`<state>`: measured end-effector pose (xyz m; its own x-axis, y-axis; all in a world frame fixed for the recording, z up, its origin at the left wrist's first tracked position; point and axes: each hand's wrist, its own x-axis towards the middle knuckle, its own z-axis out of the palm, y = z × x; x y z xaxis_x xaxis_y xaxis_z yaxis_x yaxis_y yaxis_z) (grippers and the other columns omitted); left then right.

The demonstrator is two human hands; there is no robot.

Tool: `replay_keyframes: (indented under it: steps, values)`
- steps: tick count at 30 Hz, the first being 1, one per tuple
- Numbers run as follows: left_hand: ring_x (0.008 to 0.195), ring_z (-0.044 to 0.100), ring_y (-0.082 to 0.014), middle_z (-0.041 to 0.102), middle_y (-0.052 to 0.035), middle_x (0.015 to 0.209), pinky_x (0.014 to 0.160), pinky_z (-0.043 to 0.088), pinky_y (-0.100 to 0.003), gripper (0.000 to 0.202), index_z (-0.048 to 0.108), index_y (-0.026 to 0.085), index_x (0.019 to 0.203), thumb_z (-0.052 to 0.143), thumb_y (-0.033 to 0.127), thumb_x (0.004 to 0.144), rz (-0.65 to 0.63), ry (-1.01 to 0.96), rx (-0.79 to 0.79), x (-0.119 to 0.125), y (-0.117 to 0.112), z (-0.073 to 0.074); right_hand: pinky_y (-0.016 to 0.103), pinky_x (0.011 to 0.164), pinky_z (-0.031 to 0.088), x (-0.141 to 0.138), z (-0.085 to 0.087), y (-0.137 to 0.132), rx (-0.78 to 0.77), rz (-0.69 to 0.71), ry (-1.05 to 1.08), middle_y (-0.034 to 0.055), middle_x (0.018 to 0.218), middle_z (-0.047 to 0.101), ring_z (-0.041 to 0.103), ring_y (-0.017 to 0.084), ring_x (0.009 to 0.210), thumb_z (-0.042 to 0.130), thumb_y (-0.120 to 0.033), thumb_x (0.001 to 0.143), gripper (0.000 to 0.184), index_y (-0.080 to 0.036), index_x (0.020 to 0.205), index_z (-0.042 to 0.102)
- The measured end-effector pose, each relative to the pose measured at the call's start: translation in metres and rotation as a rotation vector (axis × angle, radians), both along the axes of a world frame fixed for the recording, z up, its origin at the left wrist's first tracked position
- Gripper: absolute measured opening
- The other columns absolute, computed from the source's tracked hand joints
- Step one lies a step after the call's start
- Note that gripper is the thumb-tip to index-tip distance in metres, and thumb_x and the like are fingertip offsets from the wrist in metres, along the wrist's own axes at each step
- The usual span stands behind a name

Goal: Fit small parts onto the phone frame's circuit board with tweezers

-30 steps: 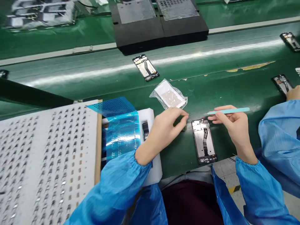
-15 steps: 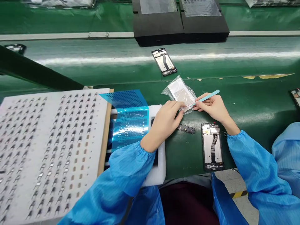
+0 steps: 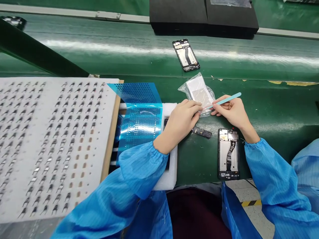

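Note:
My left hand (image 3: pixel 181 119) rests at the lower left edge of a clear plastic bag (image 3: pixel 184 87), with thumb and forefinger closed on it. Inside the bag lies a stack of small flat sheets, white and greyish. My right hand (image 3: pixel 235 111) pinches light-blue tweezers (image 3: pixel 230 98), their rounded end sticking up to the right. Their tips point at the bag's lower edge beside my left fingertips; what they grip is too small to make out. Below the hands lie a narrow black phone part (image 3: pixel 203 132) and an opened phone (image 3: pixel 228 156) with a black flex cable.
Another opened phone (image 3: pixel 186 55) lies farther back. On the left stands a white foam board (image 3: pixel 57 99) holding rows of small parts. Beside it, blue perforated film (image 3: pixel 142 122) covers part of a white foam tray (image 3: pixel 171 184). Black foam blocks (image 3: pixel 179 16) sit at the back.
The view has shifted, so the far things appear higher in the picture. Both hands stay at the bag's lower edge, with the tweezers still in my right hand.

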<state>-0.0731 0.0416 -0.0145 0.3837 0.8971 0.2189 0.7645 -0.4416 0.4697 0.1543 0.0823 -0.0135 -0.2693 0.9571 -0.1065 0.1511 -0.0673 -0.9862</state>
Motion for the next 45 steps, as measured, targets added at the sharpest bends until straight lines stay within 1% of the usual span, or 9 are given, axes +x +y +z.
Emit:
replay_keyframes:
  steps: [12, 17, 19, 22, 27, 31, 33, 39, 45]
  values:
    - [0.109, 0.067, -0.029, 0.08, -0.0093, 0.131, 0.093, 0.058, -0.045, 0.026, 0.082, 0.018, 0.121, 0.061, 0.015, 0.107, -0.003, 0.015, 0.006, 0.0, 0.001, -0.004, 0.028, 0.068, 0.067, -0.001, -0.003, 0.0, 0.034, -0.012, -0.011, 0.007, 0.082, 0.081, 0.083, 0.023, 0.078, 0.092, -0.065, 0.079, 0.054, -0.018, 0.097, 0.075]
    - [0.11, 0.069, -0.0292, 0.08, -0.0091, 0.131, 0.093, 0.058, -0.045, 0.025, 0.083, 0.019, 0.122, 0.064, 0.015, 0.106, 0.013, 0.015, -0.003, 0.0, 0.001, -0.004, 0.028, 0.062, 0.067, 0.005, -0.003, 0.003, 0.039, -0.032, 0.043, 0.006, 0.08, 0.081, 0.08, 0.021, 0.068, 0.093, -0.067, 0.079, 0.051, -0.021, 0.086, 0.073]
    - [0.11, 0.069, -0.029, 0.081, -0.0093, 0.13, 0.093, 0.058, -0.044, 0.024, 0.083, 0.019, 0.121, 0.064, 0.015, 0.106, 0.014, 0.013, -0.002, 0.0, 0.002, -0.005, 0.027, 0.056, 0.065, 0.008, -0.003, 0.004, 0.043, -0.069, 0.085, 0.0041, 0.078, 0.08, 0.078, 0.02, 0.063, 0.094, -0.065, 0.078, 0.048, -0.022, 0.091, 0.076]
    - [0.11, 0.069, -0.0291, 0.081, -0.0094, 0.129, 0.092, 0.058, -0.044, 0.023, 0.083, 0.018, 0.12, 0.065, 0.014, 0.105, 0.01, 0.012, 0.009, 0.001, 0.002, -0.006, 0.025, 0.053, 0.063, 0.011, -0.001, 0.005, 0.033, -0.09, 0.126, 0.0007, 0.076, 0.08, 0.077, 0.018, 0.059, 0.096, -0.062, 0.077, 0.052, -0.025, 0.109, 0.08]
    - [0.107, 0.068, -0.0291, 0.081, -0.0099, 0.129, 0.091, 0.058, -0.045, 0.023, 0.083, 0.017, 0.119, 0.063, 0.017, 0.107, 0.008, 0.014, 0.027, 0.001, 0.002, -0.006, 0.026, 0.07, 0.071, 0.016, 0.003, 0.004, -0.087, -0.025, 0.138, 0.0054, 0.085, 0.084, 0.085, 0.022, 0.079, 0.099, -0.059, 0.076, 0.048, -0.021, 0.1, 0.083]
    - [0.105, 0.067, -0.0292, 0.081, -0.0096, 0.128, 0.089, 0.057, -0.045, 0.024, 0.083, 0.017, 0.119, 0.061, 0.018, 0.108, 0.005, 0.02, 0.04, 0.001, 0.001, -0.006, 0.028, 0.083, 0.073, 0.02, 0.004, 0.003, -0.152, 0.042, 0.134, 0.0083, 0.093, 0.086, 0.086, 0.025, 0.094, 0.102, -0.053, 0.075, 0.052, -0.019, 0.11, 0.084]
    - [0.104, 0.067, -0.0292, 0.081, -0.0092, 0.128, 0.088, 0.057, -0.045, 0.024, 0.083, 0.017, 0.119, 0.061, 0.017, 0.108, 0.005, 0.026, 0.045, 0.001, 0.001, -0.005, 0.028, 0.083, 0.073, 0.019, 0.003, 0.003, -0.151, 0.035, 0.12, 0.0093, 0.092, 0.086, 0.086, 0.025, 0.092, 0.102, -0.052, 0.075, 0.051, -0.017, 0.107, 0.084]
    - [0.105, 0.067, -0.0293, 0.08, -0.0093, 0.128, 0.09, 0.057, -0.045, 0.025, 0.082, 0.016, 0.119, 0.059, 0.017, 0.108, -0.002, 0.019, 0.053, 0.002, 0.001, -0.005, 0.026, 0.072, 0.073, 0.002, 0.001, 0.002, -0.082, -0.094, 0.076, 0.0082, 0.086, 0.085, 0.086, 0.026, 0.085, 0.103, -0.056, 0.07, 0.049, -0.017, 0.093, 0.082]
    - [0.107, 0.067, -0.0294, 0.08, -0.0094, 0.129, 0.09, 0.057, -0.046, 0.025, 0.082, 0.016, 0.119, 0.059, 0.015, 0.107, 0.006, 0.008, 0.05, 0.002, 0.002, -0.006, 0.029, 0.077, 0.073, -0.005, 0.0, -0.001, -0.017, -0.115, 0.037, 0.0081, 0.086, 0.085, 0.086, 0.025, 0.084, 0.099, -0.054, 0.076, 0.045, -0.018, 0.098, 0.083]
